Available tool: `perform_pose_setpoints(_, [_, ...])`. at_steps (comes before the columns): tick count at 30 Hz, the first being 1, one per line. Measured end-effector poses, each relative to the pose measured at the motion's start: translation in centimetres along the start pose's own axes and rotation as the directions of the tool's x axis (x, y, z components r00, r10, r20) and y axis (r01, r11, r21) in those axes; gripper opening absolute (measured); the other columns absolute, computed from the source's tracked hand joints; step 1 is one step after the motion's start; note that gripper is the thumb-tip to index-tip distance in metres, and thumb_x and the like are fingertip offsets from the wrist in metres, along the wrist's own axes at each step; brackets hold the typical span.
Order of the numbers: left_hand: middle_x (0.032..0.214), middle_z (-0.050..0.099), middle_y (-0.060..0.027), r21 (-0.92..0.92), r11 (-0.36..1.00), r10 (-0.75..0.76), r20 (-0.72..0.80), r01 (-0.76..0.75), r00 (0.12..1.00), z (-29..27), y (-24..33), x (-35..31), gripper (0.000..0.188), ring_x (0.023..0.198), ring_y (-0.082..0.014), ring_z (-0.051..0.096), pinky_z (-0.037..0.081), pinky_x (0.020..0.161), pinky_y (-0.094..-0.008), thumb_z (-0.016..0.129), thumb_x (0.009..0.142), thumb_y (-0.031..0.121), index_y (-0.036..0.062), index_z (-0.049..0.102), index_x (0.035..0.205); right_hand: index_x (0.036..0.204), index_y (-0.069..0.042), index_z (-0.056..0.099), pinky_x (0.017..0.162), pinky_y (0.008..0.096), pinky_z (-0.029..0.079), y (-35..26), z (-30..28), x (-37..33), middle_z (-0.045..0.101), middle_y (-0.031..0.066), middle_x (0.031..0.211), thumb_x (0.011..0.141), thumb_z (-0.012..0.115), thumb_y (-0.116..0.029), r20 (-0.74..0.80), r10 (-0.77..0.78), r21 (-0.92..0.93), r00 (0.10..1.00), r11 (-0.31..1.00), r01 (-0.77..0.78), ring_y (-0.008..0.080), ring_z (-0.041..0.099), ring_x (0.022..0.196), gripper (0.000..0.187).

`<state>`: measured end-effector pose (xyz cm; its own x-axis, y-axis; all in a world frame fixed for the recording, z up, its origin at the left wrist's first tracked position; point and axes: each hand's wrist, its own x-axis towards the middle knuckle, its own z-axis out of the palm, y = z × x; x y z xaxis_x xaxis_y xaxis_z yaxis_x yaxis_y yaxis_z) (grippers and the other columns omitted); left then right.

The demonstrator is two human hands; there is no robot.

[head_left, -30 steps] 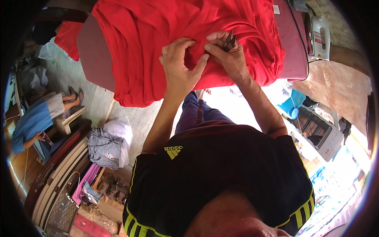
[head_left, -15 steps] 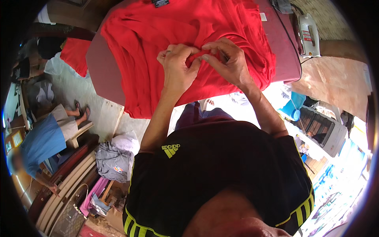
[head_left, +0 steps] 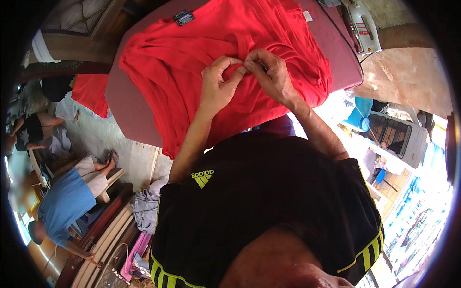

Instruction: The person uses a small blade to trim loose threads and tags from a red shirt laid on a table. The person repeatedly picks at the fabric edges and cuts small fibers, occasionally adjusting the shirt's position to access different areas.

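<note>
A red garment [head_left: 182, 72] lies rumpled in loose folds over a table with a dark red cover [head_left: 126, 108]. Above its middle, my left hand [head_left: 220, 86] pinches with thumb and forefinger. My right hand [head_left: 272, 77] does likewise, its fingertips meeting the left ones at a small fold of the red cloth. The fingers hide most of what is between them. Dark labels [head_left: 184, 18] show on the garment's far left part, and a white tag [head_left: 307, 16] at its far right.
A white iron [head_left: 367, 29] stands at the table's far right, a dark cord [head_left: 343, 31] running beside it. To the left, a person in a blue shirt [head_left: 69, 197] sits by a bench. Grey clothing [head_left: 145, 209] lies near my left side; a blue container [head_left: 359, 117] is at right.
The fingertips of both hands have drawn closer together, with less red cloth showing between them. My view has shifted a little, and another person now shows at the far left.
</note>
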<state>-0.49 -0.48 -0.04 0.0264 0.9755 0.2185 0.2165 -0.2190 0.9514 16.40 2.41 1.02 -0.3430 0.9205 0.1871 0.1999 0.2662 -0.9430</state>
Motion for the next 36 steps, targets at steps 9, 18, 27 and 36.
perform_pose_setpoints(9, [0.087,0.066,-0.0020,-0.133,0.971,-0.188,0.103,0.200,0.977,-0.7,0.5,0.8,0.009,0.080,-0.0085,0.057,0.046,0.074,-0.0241,0.067,0.090,0.005,-0.0002,0.068,0.097,0.120,-0.001,0.050,0.087,0.0327,0.048,0.9,-3.9,0.4,0.060,0.0069,0.099,0.104,0.051,-0.025,0.207,0.140,0.173,0.968,0.969,-0.177,0.0172,0.060,0.094,0.029])
perform_pose_setpoints(18, [0.095,0.063,-0.0018,-0.178,0.968,-0.154,0.127,0.175,0.980,-0.7,0.8,1.1,0.012,0.094,-0.0101,0.057,0.042,0.088,-0.0244,0.066,0.093,0.006,-0.0010,0.067,0.102,0.116,0.001,0.056,0.086,0.0344,0.050,0.9,-5.0,0.2,0.065,0.0127,0.101,0.100,0.055,-0.017,0.392,0.057,0.040,0.918,0.996,-0.079,0.0209,0.063,0.097,0.024])
perform_pose_setpoints(27, [0.090,0.067,-0.0059,-0.135,0.986,-0.083,0.112,0.098,0.990,-0.1,0.3,0.7,0.010,0.087,-0.0146,0.062,0.047,0.083,-0.0285,0.069,0.088,0.006,-0.0003,0.068,0.096,0.113,0.001,0.060,0.078,0.0300,0.049,0.3,-4.4,0.6,0.065,0.0079,0.093,0.096,0.060,-0.010,0.378,0.027,0.118,0.925,0.990,-0.078,0.0128,0.060,0.086,0.020])
perform_pose_setpoints(36, [0.090,0.066,-0.0049,-0.185,0.978,-0.072,0.118,0.093,0.990,-0.2,0.4,0.9,0.009,0.087,-0.0135,0.062,0.048,0.081,-0.0275,0.068,0.088,0.003,-0.0001,0.068,0.096,0.114,0.000,0.061,0.087,0.0283,0.048,0.9,-4.9,0.9,0.064,0.0059,0.099,0.097,0.060,-0.010,0.430,0.054,0.191,0.901,0.970,-0.149,0.0118,0.059,0.095,0.019])
